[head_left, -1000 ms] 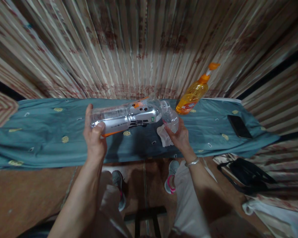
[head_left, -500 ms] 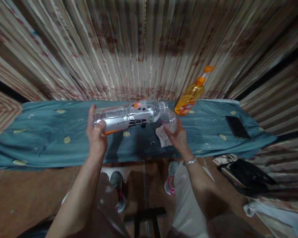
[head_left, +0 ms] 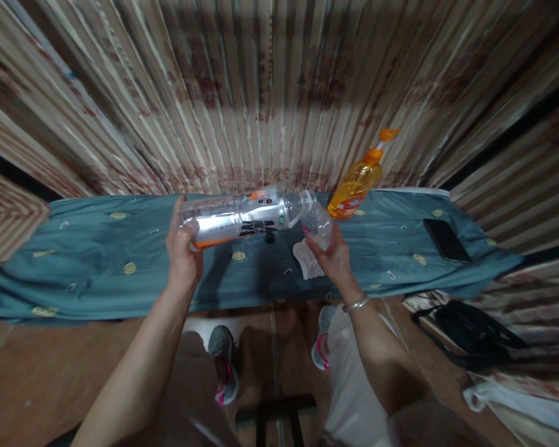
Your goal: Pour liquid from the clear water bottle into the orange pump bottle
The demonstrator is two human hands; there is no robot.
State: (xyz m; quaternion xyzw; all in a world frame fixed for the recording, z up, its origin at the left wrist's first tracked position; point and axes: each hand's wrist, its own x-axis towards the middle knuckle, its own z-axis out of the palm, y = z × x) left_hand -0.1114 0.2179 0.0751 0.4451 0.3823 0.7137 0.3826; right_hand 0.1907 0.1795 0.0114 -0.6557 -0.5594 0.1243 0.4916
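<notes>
My left hand point(head_left: 184, 251) is wrapped round the base of a large clear plastic bottle point(head_left: 233, 220) with a silver and orange label. The bottle lies nearly level in the air, its neck pointing right. In my right hand point(head_left: 331, 251) is a small clear plastic container point(head_left: 317, 222), its opening held against the large bottle's mouth. Whether liquid passes between them I cannot tell. Below the small container a white cloth point(head_left: 306, 261) lies on the table, partly hidden by my right hand. A small dark round thing point(head_left: 270, 238) shows under the large bottle.
A pump bottle of orange-yellow liquid point(head_left: 354, 191) stands at the back of the table, right of my hands. A black phone point(head_left: 446, 240) lies farther right on the green tablecloth point(head_left: 93, 248). A pleated curtain point(head_left: 242, 93) hangs behind. A black bag point(head_left: 470, 332) sits low at right.
Both hands keep their hold, and the two vessels stay mouth to mouth. The large bottle's base is slightly higher and farther right. The whole view has shifted a little.
</notes>
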